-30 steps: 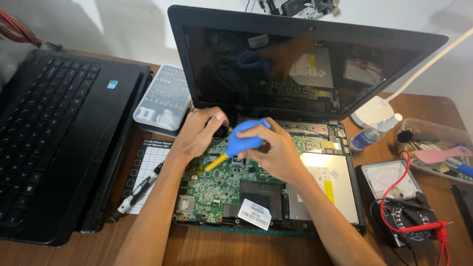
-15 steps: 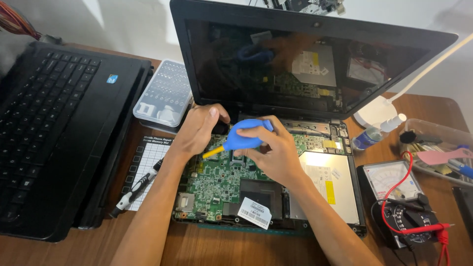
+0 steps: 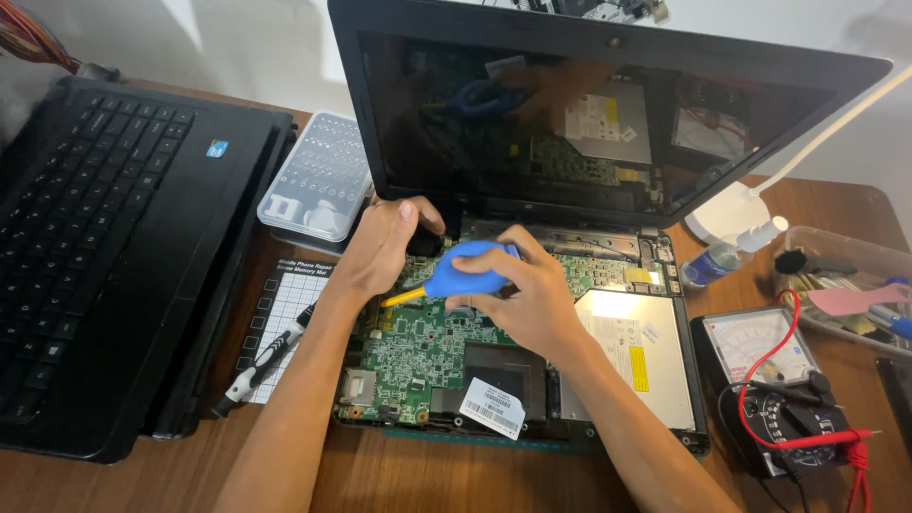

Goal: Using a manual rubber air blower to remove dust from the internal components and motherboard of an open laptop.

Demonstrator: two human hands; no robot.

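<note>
Right now the right hand (image 3: 532,299) wraps a blue blower (image 3: 465,275), fingers curled over the bulb, thumb under it. Blower sits over the upper-left part of the green board (image 3: 427,347) inside the opened laptop (image 3: 608,180). Long axis runs roughly level across the frame, slightly tilted: bulb to the right, yellow nozzle (image 3: 404,297) pointing left and a little down. Nozzle tip ends just beside the left hand (image 3: 380,247); can't tell if it touches the board.

Left hand rests at the board's top-left corner near the hinge, fingers bent, fingertips against a black part there. Can't tell if it's pinching anything.

Around it: silver drive (image 3: 632,351) right of the board, white label (image 3: 492,408) at the board's lower edge. Second black laptop (image 3: 104,237) far left on the surface (image 3: 427,480), clear bit case (image 3: 318,180) between the two laptops, black pen (image 3: 266,356) lying on a gridded mat (image 3: 285,304). Analog meter (image 3: 769,356) with red leads at right, small spray bottle (image 3: 722,256) behind it.
</note>
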